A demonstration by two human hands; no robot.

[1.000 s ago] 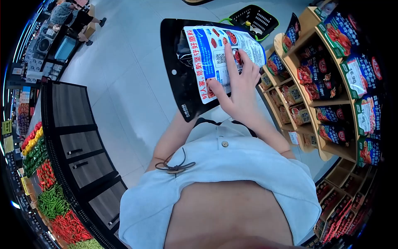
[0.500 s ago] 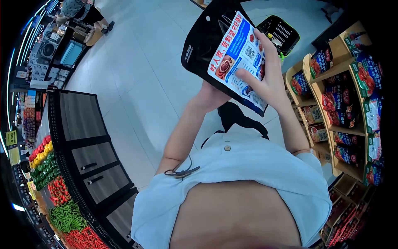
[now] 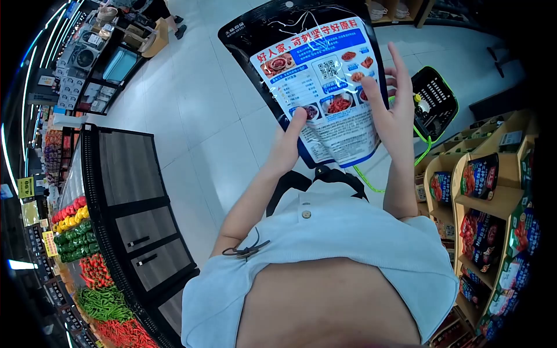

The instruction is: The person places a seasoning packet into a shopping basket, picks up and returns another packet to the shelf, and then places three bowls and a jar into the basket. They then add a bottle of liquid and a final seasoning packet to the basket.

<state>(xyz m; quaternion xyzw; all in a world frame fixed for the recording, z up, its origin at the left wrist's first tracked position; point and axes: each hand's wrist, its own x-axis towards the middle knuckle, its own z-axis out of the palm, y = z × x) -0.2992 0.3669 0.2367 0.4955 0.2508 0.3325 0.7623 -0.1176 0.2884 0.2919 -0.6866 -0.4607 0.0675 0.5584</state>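
Note:
Up in front of me is a black seasoning pouch (image 3: 325, 72) with a white and blue printed label, a QR code and pictures of dishes facing me. My left hand (image 3: 285, 146) is closed on its lower left edge, the thumb lying on the label. At the right edge, my right hand (image 3: 395, 113) has its thumb over the front; the index finger is raised and apart, and the other fingers are partly hidden at the edge. Beyond that hand, a black shopping basket (image 3: 436, 119) with lime green trim stands on the floor, a few items inside.
Wooden shelves (image 3: 505, 194) of packaged pouches stand close on my right. A dark cabinet counter (image 3: 136, 174) with red, yellow and green peppers (image 3: 78, 239) runs along my left. Tiled floor (image 3: 203, 139) lies between. Another person's legs (image 3: 176, 24) show at the far upper left.
The pouch has turned from a slant to face me more fully. My left hand's thumb has come onto its front, and my right hand has shifted to the right edge, index finger lifted.

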